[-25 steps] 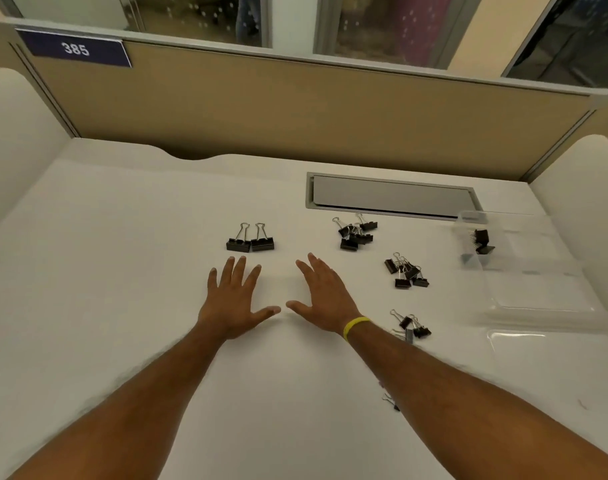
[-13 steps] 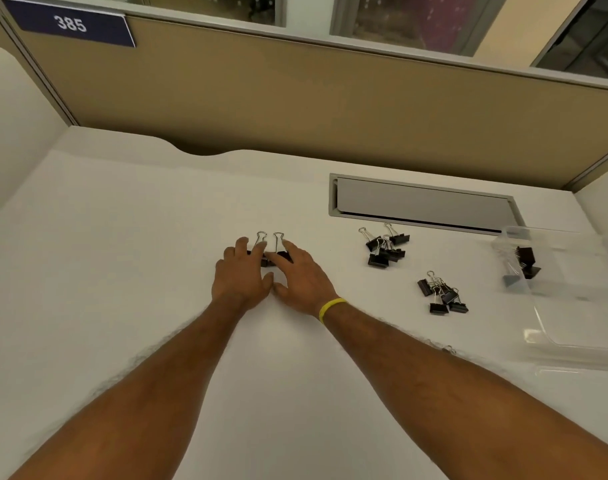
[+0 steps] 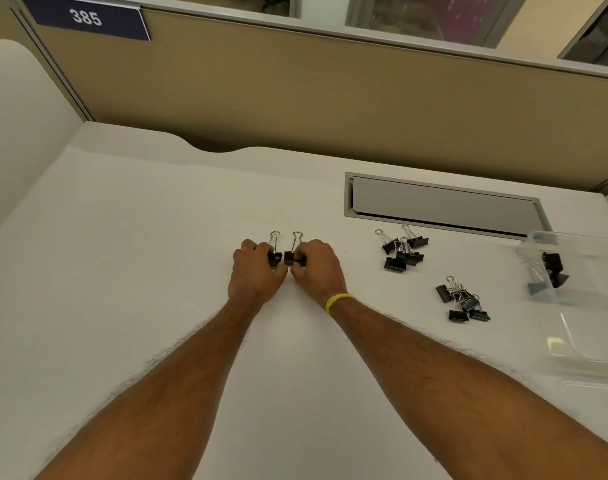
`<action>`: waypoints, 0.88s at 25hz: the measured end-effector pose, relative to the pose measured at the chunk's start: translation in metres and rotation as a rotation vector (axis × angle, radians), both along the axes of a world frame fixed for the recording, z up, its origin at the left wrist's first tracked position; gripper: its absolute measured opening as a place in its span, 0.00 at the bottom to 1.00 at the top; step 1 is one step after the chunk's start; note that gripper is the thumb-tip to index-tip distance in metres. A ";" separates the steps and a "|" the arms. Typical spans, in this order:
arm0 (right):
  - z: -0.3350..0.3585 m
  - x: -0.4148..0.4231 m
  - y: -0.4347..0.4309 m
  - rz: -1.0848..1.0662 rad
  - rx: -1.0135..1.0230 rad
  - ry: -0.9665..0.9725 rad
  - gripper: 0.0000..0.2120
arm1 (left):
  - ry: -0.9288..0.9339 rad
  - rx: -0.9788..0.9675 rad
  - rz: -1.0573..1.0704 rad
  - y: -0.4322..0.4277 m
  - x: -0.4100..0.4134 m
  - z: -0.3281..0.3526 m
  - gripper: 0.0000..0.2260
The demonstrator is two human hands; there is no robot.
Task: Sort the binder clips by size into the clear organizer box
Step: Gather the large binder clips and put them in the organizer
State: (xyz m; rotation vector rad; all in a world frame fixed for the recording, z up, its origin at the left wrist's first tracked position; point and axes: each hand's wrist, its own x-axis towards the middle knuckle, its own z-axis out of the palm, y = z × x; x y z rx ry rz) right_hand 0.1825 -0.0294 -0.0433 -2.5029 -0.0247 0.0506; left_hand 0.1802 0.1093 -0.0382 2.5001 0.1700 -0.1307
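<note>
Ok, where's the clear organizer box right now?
The clear organizer box sits at the desk's far right edge in the head view, just right of the nearer clip pile.

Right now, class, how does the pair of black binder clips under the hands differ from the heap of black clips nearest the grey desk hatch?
The pair of black binder clips is gripped, one per hand; the heap of black clips lies untouched. The pair stands side by side; the heap is jumbled. Both have silver wire handles.

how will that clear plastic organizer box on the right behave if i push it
The clear plastic organizer box looks thin-walled and nearly empty, holding only a few black binder clips, so it is probably light. On the smooth white desk it would likely slide rather than tip.
</note>
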 end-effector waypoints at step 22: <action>0.047 -0.106 -0.076 -0.413 1.053 0.145 0.12 | 0.259 -1.032 -0.046 -0.107 -0.095 0.054 0.13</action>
